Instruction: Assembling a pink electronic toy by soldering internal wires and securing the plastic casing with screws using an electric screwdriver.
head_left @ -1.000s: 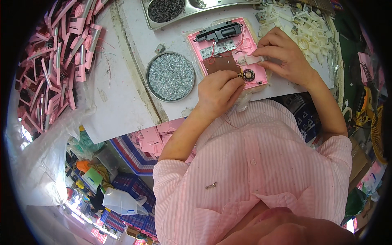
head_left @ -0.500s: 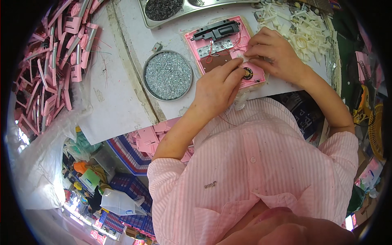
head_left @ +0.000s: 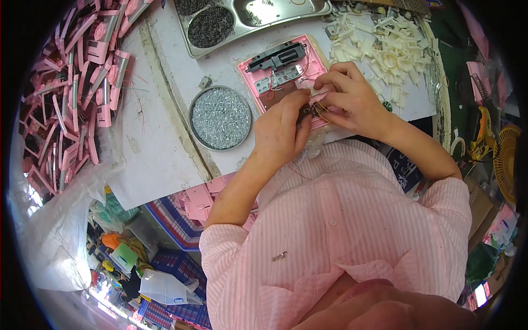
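Observation:
A pink plastic housing (head_left: 247, 71) lies open on the table in front of me. Inside it sit a black mechanism (head_left: 290, 55), a silvery metal plate (head_left: 278, 78), red wires and a brown board (head_left: 273, 98). Over the housing's near right corner, my right hand (head_left: 358, 104) pinches a small pink plastic piece (head_left: 317, 99). My left hand (head_left: 279, 127) reaches across the board, its fingers closed around a dark small part (head_left: 314, 110) beside that piece. Fingers partly hide this part, so its kind is unclear.
Left of the housing stands a round dish (head_left: 221, 118) of small metal pins. A metal tray (head_left: 193, 48) with dark screws is behind, white plastic parts (head_left: 379, 52) lie at the right. Pink assemblies (head_left: 82, 82) are piled far left; a blue-and-white basket (head_left: 176, 226) stands below the table edge.
The small pink piece is now tilted up between my hands, and the round black-and-gold part seen before is mostly covered by fingers. My view has shifted slightly.

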The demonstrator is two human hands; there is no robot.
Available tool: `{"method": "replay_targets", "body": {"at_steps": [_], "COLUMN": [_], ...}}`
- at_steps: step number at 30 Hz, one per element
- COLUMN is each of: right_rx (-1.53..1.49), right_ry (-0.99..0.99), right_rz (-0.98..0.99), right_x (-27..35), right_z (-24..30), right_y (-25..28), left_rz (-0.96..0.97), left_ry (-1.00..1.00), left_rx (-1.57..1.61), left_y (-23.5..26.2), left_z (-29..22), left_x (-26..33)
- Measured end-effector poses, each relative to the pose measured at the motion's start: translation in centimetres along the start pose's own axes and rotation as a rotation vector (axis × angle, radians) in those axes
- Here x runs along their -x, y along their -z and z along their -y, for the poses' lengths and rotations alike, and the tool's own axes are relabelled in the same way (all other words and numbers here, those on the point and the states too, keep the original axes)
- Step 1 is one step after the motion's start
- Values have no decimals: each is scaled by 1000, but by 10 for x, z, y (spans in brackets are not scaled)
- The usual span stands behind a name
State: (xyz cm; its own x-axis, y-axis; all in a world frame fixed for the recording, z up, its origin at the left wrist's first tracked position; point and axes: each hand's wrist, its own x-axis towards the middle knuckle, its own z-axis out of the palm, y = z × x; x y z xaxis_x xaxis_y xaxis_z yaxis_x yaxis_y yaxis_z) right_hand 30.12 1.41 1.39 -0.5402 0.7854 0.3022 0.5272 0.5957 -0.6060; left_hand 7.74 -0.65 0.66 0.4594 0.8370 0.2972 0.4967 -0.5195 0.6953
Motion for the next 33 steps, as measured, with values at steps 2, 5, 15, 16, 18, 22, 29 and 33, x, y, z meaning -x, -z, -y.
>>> {"method": "replay_targets", "body": {"at_steps": [2,5,15,16,18,22,29,33], "right_rx": [-7,-43,737,746,745,460,28,-726], "right_ry": [-15,-19,-302,-329,-278,-39,-183,-448], "right_rz": [0,-10,114,136,110,-133,-216,-231], "right_x": [-1,-7,-71,-71,-64,-48,-16,11], "right_z": [2,-1,-73,-71,-70,-55,-21,-30], "right_y": [4,13,36,37,42,51,61,65], "left_rz": [-5,-15,-10,6,38,-102,105,73], "left_ry": [-5,-14,-14,37,138,417,189,-228], "left_rx": [1,1,-1,57,174,334,347,-53], "left_y": [0,1,1,4,13,20,-3,-19], "left_z": [-1,-1,-2,-5,-13,-18,-22,-37], "left_x": [-1,1,-3,-3,-8,-43,-109,-120]}}
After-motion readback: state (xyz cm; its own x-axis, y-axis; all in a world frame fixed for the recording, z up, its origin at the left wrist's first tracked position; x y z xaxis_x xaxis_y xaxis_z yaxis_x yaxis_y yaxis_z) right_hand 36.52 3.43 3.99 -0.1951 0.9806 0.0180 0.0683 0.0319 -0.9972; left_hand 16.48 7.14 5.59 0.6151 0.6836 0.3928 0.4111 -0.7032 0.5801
